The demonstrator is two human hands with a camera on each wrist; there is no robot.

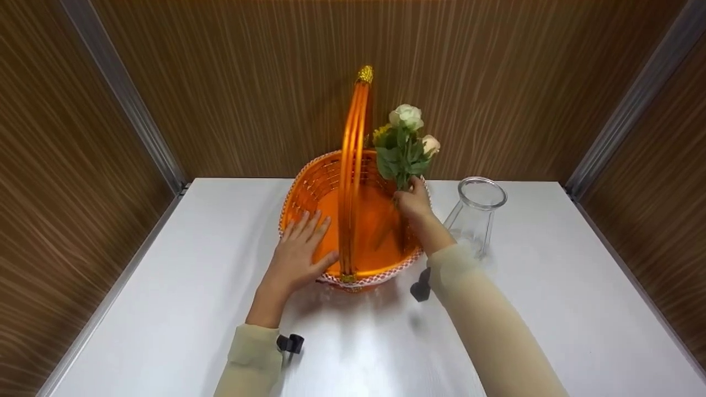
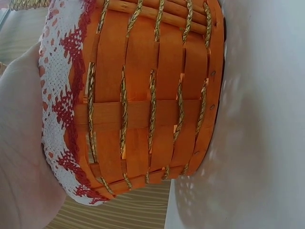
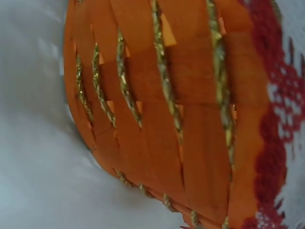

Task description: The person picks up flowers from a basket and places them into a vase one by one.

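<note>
An orange woven basket (image 1: 380, 218) with a tall upright handle (image 1: 348, 182) stands on the white table. Over its left front rim lies my left hand (image 1: 295, 253), fingers spread and straight; the left wrist view shows the palm against the lace trim (image 2: 59, 95). My right hand (image 1: 415, 201) grips a bunch of artificial flowers (image 1: 405, 146) by the stems, over the basket's right side. White blooms and a yellow one top the green leaves, and the stem ends reach down inside the basket. Only the basket's woven side (image 3: 147, 95) fills the right wrist view; that hand is out of it.
A clear glass vase (image 1: 474, 220) with a thick rim stands on the table (image 1: 551, 309) just right of the basket, close to my right forearm. Wood-patterned panels (image 1: 496, 82) enclose the table at the back and both sides.
</note>
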